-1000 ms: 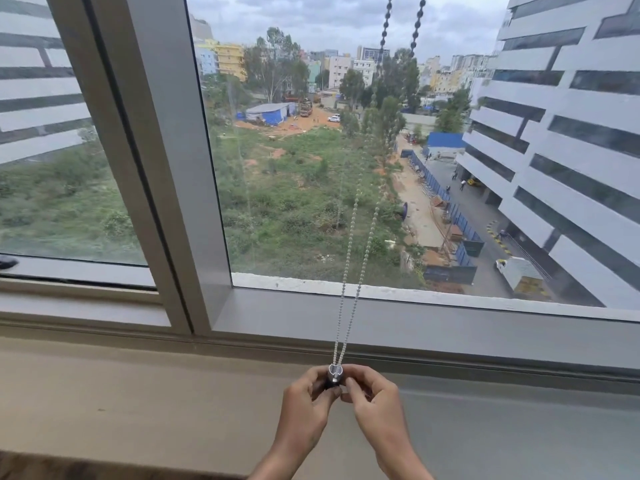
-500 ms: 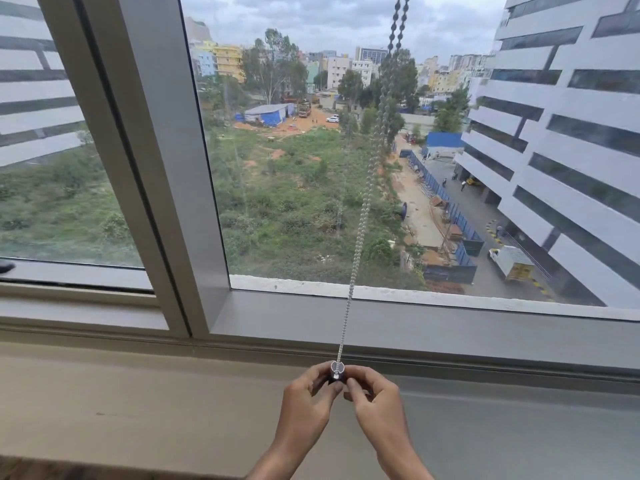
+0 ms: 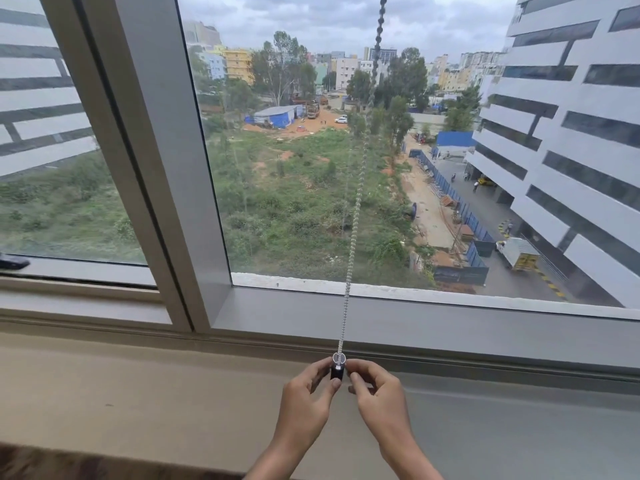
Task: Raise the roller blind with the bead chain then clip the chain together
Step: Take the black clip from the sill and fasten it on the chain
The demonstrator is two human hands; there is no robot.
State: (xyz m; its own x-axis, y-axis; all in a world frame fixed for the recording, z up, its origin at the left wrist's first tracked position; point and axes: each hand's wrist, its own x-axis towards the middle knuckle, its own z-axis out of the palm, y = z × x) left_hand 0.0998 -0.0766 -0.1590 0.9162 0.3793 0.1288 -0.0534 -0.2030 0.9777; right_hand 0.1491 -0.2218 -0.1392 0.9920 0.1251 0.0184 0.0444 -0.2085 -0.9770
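Observation:
A white bead chain (image 3: 354, 237) hangs down the middle of the window, its two strands lying so close together that they read as one line. At its lower end sits a small black clip (image 3: 337, 370) with a pale loop on top. My left hand (image 3: 304, 403) pinches the clip from the left with thumb and forefinger. My right hand (image 3: 375, 400) pinches it from the right. Both hands hover just above the window sill. The roller blind itself is out of view above the frame.
A grey window frame (image 3: 450, 323) runs behind the hands, with a thick upright mullion (image 3: 166, 168) to the left. The wide grey sill (image 3: 138, 403) lies below. A dark window handle (image 3: 12, 262) sits at the far left edge. Buildings and a green field show through the glass.
The two chain strands, spread apart at the top one second ago, have drawn together into one line. My hands stay at the clip, which now shows more clearly between the fingertips.

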